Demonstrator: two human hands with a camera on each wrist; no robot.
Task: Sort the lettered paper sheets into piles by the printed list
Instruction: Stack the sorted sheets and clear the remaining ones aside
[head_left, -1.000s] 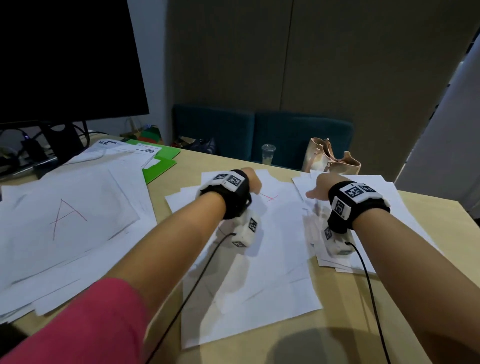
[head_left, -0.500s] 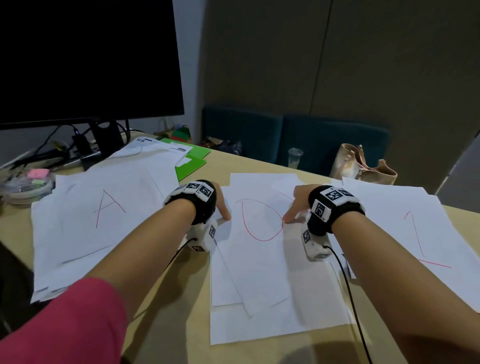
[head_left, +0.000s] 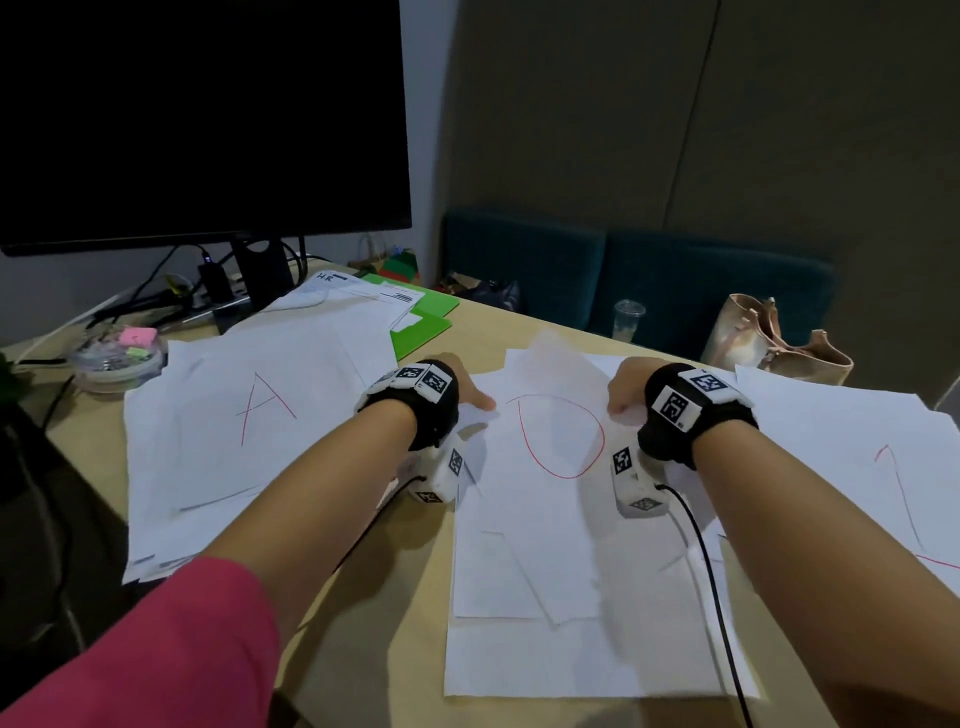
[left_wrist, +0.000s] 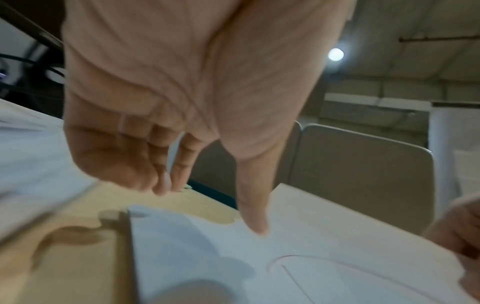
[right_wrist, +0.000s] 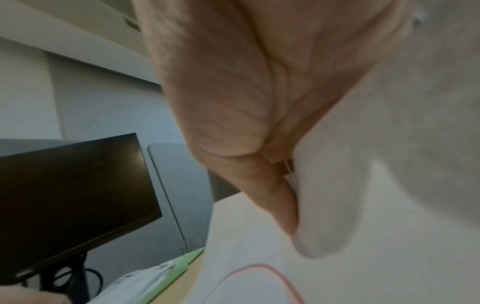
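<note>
Both hands (head_left: 470, 397) (head_left: 626, 387) now grip D sheet (head_left: 545, 499) (edges lifted).

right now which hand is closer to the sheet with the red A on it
Left. The left hand sits at the D sheet's left edge, next to the A sheet; the right hand is on the D sheet's far side.

red "a" hand-drawn on top sheet of left pile (head_left: 249, 415). red "d" on middle pile (head_left: 561, 436). red "1" on right pile (head_left: 893, 493). far printed sheet (head_left: 358, 291): unreadable.
</note>
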